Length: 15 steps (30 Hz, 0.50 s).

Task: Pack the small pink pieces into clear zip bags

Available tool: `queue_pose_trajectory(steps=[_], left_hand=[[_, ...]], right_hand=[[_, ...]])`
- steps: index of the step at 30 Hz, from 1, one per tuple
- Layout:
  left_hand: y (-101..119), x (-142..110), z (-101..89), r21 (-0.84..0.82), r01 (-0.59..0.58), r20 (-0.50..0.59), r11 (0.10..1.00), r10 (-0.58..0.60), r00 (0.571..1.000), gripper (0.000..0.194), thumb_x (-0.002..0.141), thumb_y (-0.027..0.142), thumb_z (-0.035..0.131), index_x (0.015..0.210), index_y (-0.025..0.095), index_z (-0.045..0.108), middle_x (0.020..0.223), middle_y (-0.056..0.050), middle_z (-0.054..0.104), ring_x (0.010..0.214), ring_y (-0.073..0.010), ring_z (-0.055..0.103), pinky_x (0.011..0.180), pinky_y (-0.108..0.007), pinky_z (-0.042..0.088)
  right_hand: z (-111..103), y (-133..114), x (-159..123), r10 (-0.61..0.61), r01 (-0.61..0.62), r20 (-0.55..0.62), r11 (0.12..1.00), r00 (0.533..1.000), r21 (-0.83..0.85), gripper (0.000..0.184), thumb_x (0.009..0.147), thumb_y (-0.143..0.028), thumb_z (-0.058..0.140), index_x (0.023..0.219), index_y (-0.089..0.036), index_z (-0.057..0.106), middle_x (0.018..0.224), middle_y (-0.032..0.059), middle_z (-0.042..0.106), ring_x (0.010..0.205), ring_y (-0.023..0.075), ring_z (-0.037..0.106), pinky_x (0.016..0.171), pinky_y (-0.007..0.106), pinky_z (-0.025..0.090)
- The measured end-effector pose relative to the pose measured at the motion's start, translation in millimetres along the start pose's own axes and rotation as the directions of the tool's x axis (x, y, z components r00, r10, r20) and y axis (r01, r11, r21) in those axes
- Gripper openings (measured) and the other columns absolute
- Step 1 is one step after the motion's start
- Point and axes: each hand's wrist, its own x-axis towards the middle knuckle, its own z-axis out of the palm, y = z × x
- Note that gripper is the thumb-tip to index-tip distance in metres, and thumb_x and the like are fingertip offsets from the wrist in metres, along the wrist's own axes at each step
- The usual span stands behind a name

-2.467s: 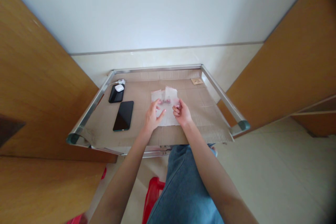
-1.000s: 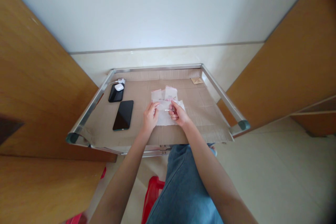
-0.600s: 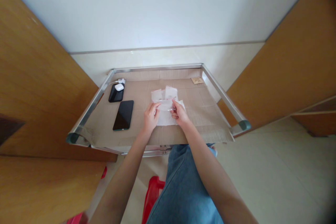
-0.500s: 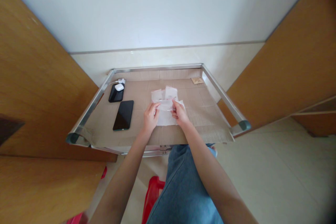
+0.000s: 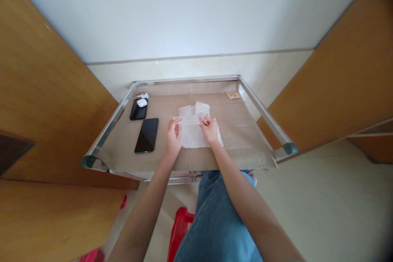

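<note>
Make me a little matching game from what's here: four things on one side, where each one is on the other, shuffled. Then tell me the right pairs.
Things
1. White earbud case
2. Small tan packet
3. Red plastic stool
4. Translucent plastic bag

Places
A. Below the cardboard, beside the denim-clad leg
B. Between the fingers of the left hand and right hand
C. On top of a dark phone
D. Near the cardboard's far right corner

Right pairs: 1-C, 2-D, 3-A, 4-B
</note>
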Motion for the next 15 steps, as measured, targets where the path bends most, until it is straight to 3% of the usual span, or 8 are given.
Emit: queue_pose_trajectory(steps=[6, 10, 15], left_hand=[[8, 3, -8.6, 0.037, 0.051, -0.018, 0.998, -0.050, 0.999, 0.026, 0.084, 0.022, 0.047, 0.108, 0.018, 0.058, 0.095, -0.008, 0.062, 0.086, -0.0168, 0.058, 0.076, -0.029, 0.048], [10, -1, -22.2, 0.088, 0.147, -0.064, 0.985, -0.142, 0.988, 0.037, 0.082, 0.027, 0.051, 0.119, 0.019, 0.053, 0.110, -0.011, 0.059, 0.096, -0.0191, 0.057, 0.082, -0.032, 0.047], [5, -24, -39.7, 0.374, 0.244, -0.010, 0.895, -0.259, 0.966, 0.046, 0.080, 0.035, 0.055, 0.123, 0.017, 0.052, 0.112, -0.014, 0.060, 0.100, -0.0263, 0.057, 0.089, -0.042, 0.042]], right_hand=[[7, -8, -2, -0.027, 0.030, 0.045, 0.998, 0.999, -0.060, 0.041, 0.069, -0.023, 0.055, 0.051, -0.022, 0.018, 0.050, -0.0064, 0.021, 0.050, 0.0098, 0.023, 0.051, 0.025, 0.021], [10, -7, 0, -0.017, 0.018, 0.023, 0.998, 1.000, -0.057, 0.043, 0.071, -0.025, 0.057, 0.051, -0.022, 0.019, 0.049, -0.0069, 0.021, 0.049, 0.0097, 0.024, 0.052, 0.025, 0.021], [12, 2, 2, 0.007, -0.007, -0.003, 0.997, 1.000, -0.083, 0.040, 0.070, -0.022, 0.056, 0.051, -0.022, 0.021, 0.048, -0.0071, 0.023, 0.049, 0.0098, 0.026, 0.052, 0.025, 0.022]])
